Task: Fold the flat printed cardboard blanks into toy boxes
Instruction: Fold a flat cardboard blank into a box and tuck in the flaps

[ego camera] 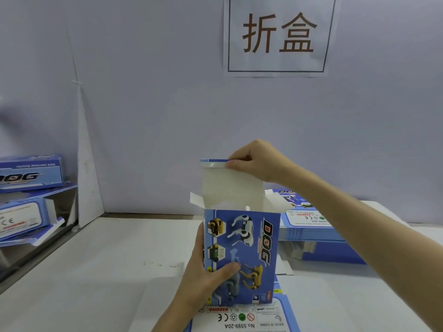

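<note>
Steadiness matters: your left hand (203, 280) grips the box (249, 250) while the fingers (236, 166) of your right hand (260, 161) pinch the lid flap (230, 188) by its lip, so fold the side flaps (197, 200) inward before tucking.

A blue printed box (242, 255) stood upright, its lid flap (230, 185) raised and both side flaps splayed outward. A stack of flat blanks (311, 230) lay just right of it; folded boxes (28, 174) sat piled far left

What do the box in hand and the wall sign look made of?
The box: thin printed cardboard, probably coated, blue outside, plain off-white inside its raised lid flap. The wall sign: likely matte paper, a thin white sheet flat against the wall.
</note>
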A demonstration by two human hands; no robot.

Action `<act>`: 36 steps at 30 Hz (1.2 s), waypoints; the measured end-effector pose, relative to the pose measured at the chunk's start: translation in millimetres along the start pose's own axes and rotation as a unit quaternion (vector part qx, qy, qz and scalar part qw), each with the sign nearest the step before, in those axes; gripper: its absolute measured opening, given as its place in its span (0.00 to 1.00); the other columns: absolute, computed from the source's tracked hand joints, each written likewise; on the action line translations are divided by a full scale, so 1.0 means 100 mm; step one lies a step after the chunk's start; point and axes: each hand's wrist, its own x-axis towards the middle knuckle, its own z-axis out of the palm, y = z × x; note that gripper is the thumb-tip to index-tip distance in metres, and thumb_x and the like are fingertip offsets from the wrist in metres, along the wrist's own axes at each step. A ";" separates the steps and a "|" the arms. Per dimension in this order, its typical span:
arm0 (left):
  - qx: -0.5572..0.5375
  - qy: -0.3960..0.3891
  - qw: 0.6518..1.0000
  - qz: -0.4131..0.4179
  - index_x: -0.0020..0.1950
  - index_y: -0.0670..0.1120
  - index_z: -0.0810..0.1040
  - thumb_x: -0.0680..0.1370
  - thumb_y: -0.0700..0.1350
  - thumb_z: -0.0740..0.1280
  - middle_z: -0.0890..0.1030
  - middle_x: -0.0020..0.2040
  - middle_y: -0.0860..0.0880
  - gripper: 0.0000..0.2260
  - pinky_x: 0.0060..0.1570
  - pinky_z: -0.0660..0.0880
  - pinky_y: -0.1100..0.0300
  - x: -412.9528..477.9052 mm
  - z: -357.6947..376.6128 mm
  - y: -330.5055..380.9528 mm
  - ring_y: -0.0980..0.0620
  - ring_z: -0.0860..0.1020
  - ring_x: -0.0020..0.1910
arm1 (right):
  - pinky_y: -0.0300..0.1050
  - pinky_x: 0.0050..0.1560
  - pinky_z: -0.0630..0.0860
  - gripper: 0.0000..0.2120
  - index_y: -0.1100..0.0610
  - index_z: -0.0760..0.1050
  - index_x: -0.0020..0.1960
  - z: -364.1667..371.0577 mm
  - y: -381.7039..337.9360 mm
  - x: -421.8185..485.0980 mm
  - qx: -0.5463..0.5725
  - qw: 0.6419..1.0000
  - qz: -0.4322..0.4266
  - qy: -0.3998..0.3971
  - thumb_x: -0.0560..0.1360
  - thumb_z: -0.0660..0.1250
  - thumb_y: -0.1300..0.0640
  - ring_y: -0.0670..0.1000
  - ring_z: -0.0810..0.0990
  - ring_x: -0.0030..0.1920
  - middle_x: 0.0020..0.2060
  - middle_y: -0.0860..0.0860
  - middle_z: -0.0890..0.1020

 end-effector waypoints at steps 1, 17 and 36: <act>-0.002 0.000 1.000 -0.007 0.66 0.52 0.66 0.62 0.51 0.75 0.80 0.55 0.60 0.34 0.36 0.75 0.72 0.01 -0.01 0.01 0.69 0.79 0.49 | 0.22 0.39 0.69 0.11 0.55 0.82 0.58 0.01 -0.02 -0.02 -0.008 1.000 -0.011 0.021 0.79 0.64 0.55 0.41 0.78 0.42 0.47 0.47 0.83; -0.021 0.194 0.975 0.106 0.34 0.53 0.82 0.70 0.58 0.66 0.81 0.31 0.50 0.12 0.35 0.77 0.52 0.00 -0.23 1.00 0.49 0.79 0.34 | 0.50 0.71 0.66 0.44 0.33 0.55 0.74 0.70 -0.25 -1.22 0.370 0.918 0.122 0.070 0.61 0.63 0.26 0.43 0.68 0.70 0.71 0.37 0.66; 0.045 0.131 0.975 0.172 0.44 0.55 0.82 0.72 0.53 0.66 0.85 0.39 0.56 0.07 0.36 0.75 0.72 -0.10 -0.09 1.10 0.60 0.82 0.39 | 0.57 0.70 0.68 0.54 0.35 0.48 0.76 0.59 -0.19 -1.30 0.370 0.915 0.143 0.077 0.57 0.72 0.29 0.49 0.68 0.71 0.73 0.42 0.65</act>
